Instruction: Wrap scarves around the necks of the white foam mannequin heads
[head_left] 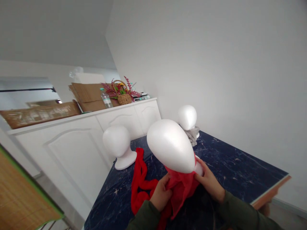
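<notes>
A white foam mannequin head (170, 145) stands close in front of me on a dark blue marbled table (240, 169). A red scarf (178, 185) is wrapped at its neck and trails off to the left over the tabletop. My left hand (161, 193) grips the red fabric below the head. My right hand (209, 182) holds the scarf and the head's base on the right side. Green sleeves cover both my forearms.
Two more foam heads stand on the table: one (118, 143) at the left edge, one (187, 117) at the back with a grey cloth (193, 134) at its neck. A white cabinet (79, 143) behind carries cardboard, a water bottle (106, 99) and a flower basket (123, 94).
</notes>
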### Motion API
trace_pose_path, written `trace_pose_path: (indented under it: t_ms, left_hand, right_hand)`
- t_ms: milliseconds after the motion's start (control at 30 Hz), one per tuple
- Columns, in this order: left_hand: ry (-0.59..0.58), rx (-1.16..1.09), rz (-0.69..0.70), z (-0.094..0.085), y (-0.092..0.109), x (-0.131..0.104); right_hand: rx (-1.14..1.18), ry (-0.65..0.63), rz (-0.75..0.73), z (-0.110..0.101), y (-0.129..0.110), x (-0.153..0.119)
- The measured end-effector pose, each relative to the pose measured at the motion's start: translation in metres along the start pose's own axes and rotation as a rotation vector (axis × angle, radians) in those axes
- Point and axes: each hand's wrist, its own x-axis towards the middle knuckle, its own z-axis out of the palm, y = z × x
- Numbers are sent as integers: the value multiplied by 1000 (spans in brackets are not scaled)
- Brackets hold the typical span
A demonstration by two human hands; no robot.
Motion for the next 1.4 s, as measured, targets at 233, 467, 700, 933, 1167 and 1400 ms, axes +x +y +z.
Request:
trace_pose_path:
  t_ms: [233, 467, 700, 933, 1167, 1400]
  left_hand:
    - [-26, 106, 74, -3, -6, -5]
    - [130, 434, 27, -18, -14, -7]
    - [458, 928, 72, -43, -7, -2]
    - [607, 1356, -234, -78, -15, 0]
    - [627, 1467, -603, -84, -23, -2]
    - [643, 1486, -679, -89, -21, -5]
  right_hand:
    - [496, -75, 193, -20, 8, 23]
    - [565, 210, 170, -74, 32, 90]
    - [564, 402, 176, -120, 58, 143]
    - [328, 480, 163, -122, 73, 152]
    - [-250, 714, 253, -125, 75, 148]
    - [-448, 640, 297, -136, 75, 144]
